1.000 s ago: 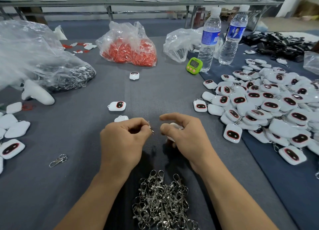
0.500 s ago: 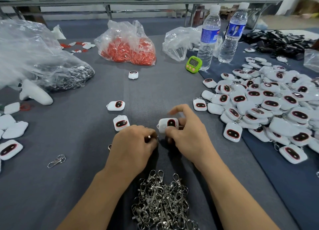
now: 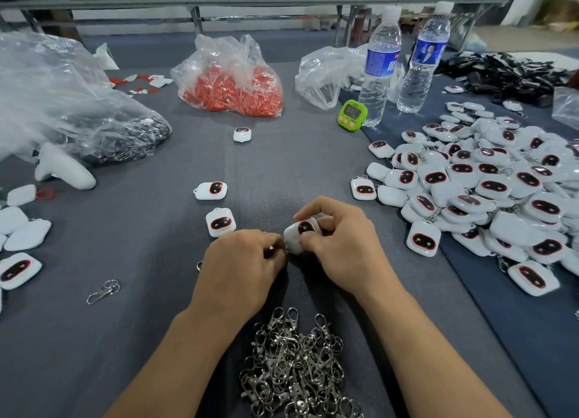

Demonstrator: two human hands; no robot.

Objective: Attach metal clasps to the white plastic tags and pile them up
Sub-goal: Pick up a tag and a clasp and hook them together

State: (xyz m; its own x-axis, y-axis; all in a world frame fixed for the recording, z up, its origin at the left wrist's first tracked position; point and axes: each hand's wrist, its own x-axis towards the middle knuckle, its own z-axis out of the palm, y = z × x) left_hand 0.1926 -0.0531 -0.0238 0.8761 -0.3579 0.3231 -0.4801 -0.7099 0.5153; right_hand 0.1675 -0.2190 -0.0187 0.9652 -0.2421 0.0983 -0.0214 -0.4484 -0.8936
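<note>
The desk (image 3: 125, 339) is covered in matt grey cloth, blue along its right edge. The tags (image 3: 488, 192) piled there are smooth, glossy white plastic with shiny dark faces, like the tag (image 3: 302, 229) in the right hand (image 3: 341, 248). The clasps (image 3: 294, 364) at the near edge are bright polished metal, like the clasp (image 3: 271, 247) the left hand (image 3: 241, 270) pinches. The bags (image 3: 47, 82) are clear, crinkled film.

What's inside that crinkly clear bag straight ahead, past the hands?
The clear bag holds a heap of small orange-red pieces, piled against its lower side. What they are is too fine to tell, and the crumpled plastic hides whatever lies deeper in the heap.
</note>
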